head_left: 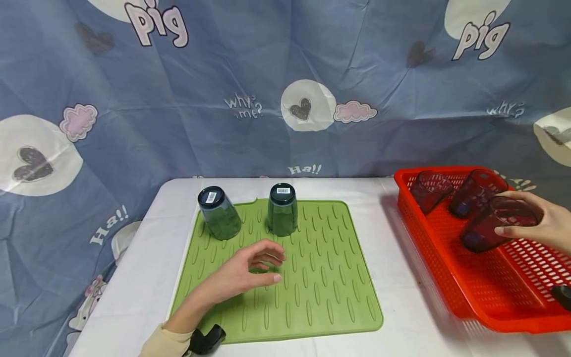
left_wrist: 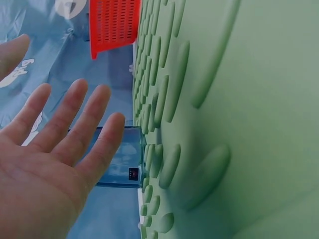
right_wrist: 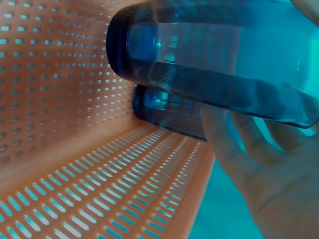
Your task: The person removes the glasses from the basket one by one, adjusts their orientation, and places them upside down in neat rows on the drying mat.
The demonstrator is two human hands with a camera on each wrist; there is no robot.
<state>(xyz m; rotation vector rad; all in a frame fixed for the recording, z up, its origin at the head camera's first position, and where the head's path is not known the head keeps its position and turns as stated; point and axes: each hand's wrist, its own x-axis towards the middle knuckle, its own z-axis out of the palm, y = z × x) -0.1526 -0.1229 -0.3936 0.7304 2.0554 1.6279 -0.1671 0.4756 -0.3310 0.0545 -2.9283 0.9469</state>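
Note:
My right hand (head_left: 542, 223) grips a dark glass tumbler (head_left: 492, 228) near its rim, over the red plastic basket (head_left: 439, 258). In the right wrist view the held tumbler (right_wrist: 199, 59) lies tilted, base toward the basket wall, with the fingers (right_wrist: 259, 144) beneath it. Two more tumblers, one on the left (head_left: 426, 191) and one behind (head_left: 473, 191), lean in the basket. Over the green drying mat (head_left: 321, 277) hovers my left hand (head_left: 250, 270), fingers loosely bent and holding nothing. Upside down at the mat's back stand two tumblers, one leaning (head_left: 220, 215) and one upright (head_left: 283, 210).
The mat lies on a white-covered table (head_left: 401, 297), with the basket at its right end. A blue printed cloth (head_left: 250, 134) hangs behind the table. Raised ribs cover the mat. A black wrist mount (head_left: 207, 341) sits by the left sleeve.

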